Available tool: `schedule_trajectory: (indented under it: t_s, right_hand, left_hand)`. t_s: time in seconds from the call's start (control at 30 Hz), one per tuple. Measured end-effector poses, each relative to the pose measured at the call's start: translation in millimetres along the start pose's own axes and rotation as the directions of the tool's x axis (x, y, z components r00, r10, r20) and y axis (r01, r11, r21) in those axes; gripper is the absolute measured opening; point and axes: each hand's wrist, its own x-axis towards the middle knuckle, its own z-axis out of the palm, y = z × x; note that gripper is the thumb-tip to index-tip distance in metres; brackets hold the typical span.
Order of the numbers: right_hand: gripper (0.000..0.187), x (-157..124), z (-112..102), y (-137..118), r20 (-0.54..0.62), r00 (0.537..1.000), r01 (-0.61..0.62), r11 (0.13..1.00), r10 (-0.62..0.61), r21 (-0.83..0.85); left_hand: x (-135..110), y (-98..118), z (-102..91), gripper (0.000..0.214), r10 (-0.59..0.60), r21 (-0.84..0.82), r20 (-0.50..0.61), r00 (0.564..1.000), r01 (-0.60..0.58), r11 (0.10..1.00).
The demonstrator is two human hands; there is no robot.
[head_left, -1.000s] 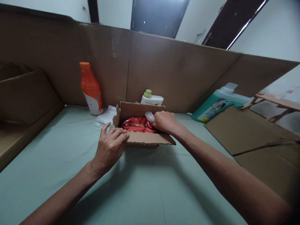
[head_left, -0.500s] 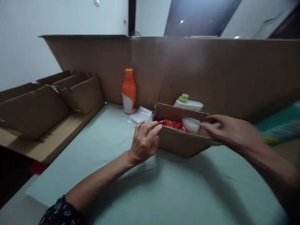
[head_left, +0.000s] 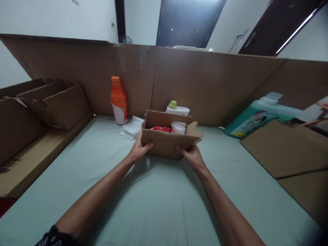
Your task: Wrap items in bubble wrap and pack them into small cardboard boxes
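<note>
A small open cardboard box (head_left: 164, 145) is gripped at both ends by my hands. At its left end, my left hand (head_left: 139, 147) has the thumb on the front wall and the fingers round the side. My right hand (head_left: 192, 156) clasps the lower right corner, thumb also on the front. Inside the box are a red packet (head_left: 162, 129) and a translucent white cup-like container (head_left: 178, 127); their lower parts are hidden. Right behind the box lies a white bottle with a green cap (head_left: 177, 108), partly covered by the back wall.
An orange and white bottle (head_left: 119, 102) stands behind clear plastic packets (head_left: 132, 126). Cardboard compartments (head_left: 64, 107) line the left side. A tilted green liquid bottle (head_left: 256, 118) and a cardboard flap (head_left: 284, 147) are at the right. Tall cardboard (head_left: 205, 85) walls the back of the cloth-covered surface (head_left: 159, 201).
My right hand has gone from the box's right rim to its lower front corner. My left hand has moved from the front rim to the left end. The view has swung right.
</note>
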Motion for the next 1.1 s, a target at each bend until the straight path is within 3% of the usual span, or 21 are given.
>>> schedule_trajectory:
  t_s: [0.1, 0.2, 0.27, 0.33, 0.4, 0.5, 0.6, 0.67, 0.8, 0.87, 0.93, 1.0, 1.1]
  right_hand:
    - [0.053, -36.8, -1.3, -9.5, 0.010, 1.000, 0.008, 1.000, -0.008, 0.010]
    - [0.042, -74.1, 7.8, -34.8, 0.088, 0.991, 0.105, 0.994, -0.102, -0.034]
    - [0.041, -81.5, 19.9, -57.2, 0.139, 0.974, 0.184, 0.983, -0.181, -0.011]
    - [0.044, -76.6, 26.0, -74.5, 0.157, 0.966, 0.207, 0.978, -0.205, 0.005]
    - [0.045, -70.3, 19.4, -80.1, 0.142, 0.974, 0.180, 0.984, -0.176, -0.016]
    - [0.041, -75.5, -8.0, -68.8, 0.063, 0.988, 0.143, 0.988, -0.139, -0.064]
    - [0.039, -95.4, -27.2, -50.7, 0.007, 0.991, 0.134, 0.984, -0.135, -0.116]
    - [0.038, -105.3, -22.4, -43.3, 0.050, 0.989, 0.142, 0.980, -0.136, -0.140]
    - [0.038, -96.0, 29.7, -54.0, 0.221, 0.957, 0.218, 0.970, -0.190, -0.108]
    - [0.036, -82.3, 72.0, -73.6, 0.327, 0.911, 0.281, 0.958, -0.249, -0.055]
    - [0.037, -69.2, 121.4, -100.0, 0.453, 0.833, 0.341, 0.940, -0.317, 0.030]
    - [0.051, -58.4, 174.5, -129.2, 0.575, 0.732, 0.371, 0.922, -0.365, 0.112]
    - [0.059, -45.8, 252.7, -171.7, 0.643, 0.654, 0.397, 0.904, -0.399, 0.157]
  left_hand:
    - [-47.9, 14.2, -11.2, 0.075, -0.077, 0.050, -0.070, 0.995, 0.081, 0.996]
    - [-103.4, 34.1, -46.6, 0.059, -0.117, 0.131, -0.183, 0.976, 0.143, 0.981]
    - [-121.5, 51.0, -68.4, 0.058, -0.111, 0.152, -0.297, 0.948, 0.162, 0.975]
    - [-120.6, 66.8, -76.0, 0.060, -0.061, 0.161, -0.363, 0.930, 0.127, 0.979]
    - [-110.1, 77.0, -66.8, 0.065, -0.003, 0.146, -0.335, 0.942, 0.055, 0.988]
    - [-101.2, 80.7, -37.5, 0.070, 0.030, 0.089, -0.200, 0.979, -0.013, 0.996]
    - [-116.8, 75.3, -18.0, 0.071, 0.005, 0.045, -0.161, 0.987, 0.002, 0.999]
    - [-137.1, 68.3, -19.4, 0.074, -0.026, 0.048, -0.201, 0.979, 0.037, 0.998]
    - [-176.3, 55.4, -53.8, 0.070, -0.074, 0.093, -0.388, 0.919, 0.119, 0.988]
    - [-189.8, 53.3, -83.3, 0.064, -0.081, 0.103, -0.534, 0.841, 0.160, 0.982]
    - [-199.9, 55.3, -119.0, 0.061, -0.060, 0.113, -0.664, 0.746, 0.179, 0.977]
    - [-207.4, 60.5, -158.7, 0.060, -0.027, 0.135, -0.752, 0.658, 0.193, 0.972]
    - [-214.1, 70.7, -217.5, 0.062, 0.044, 0.203, -0.847, 0.530, 0.246, 0.948]
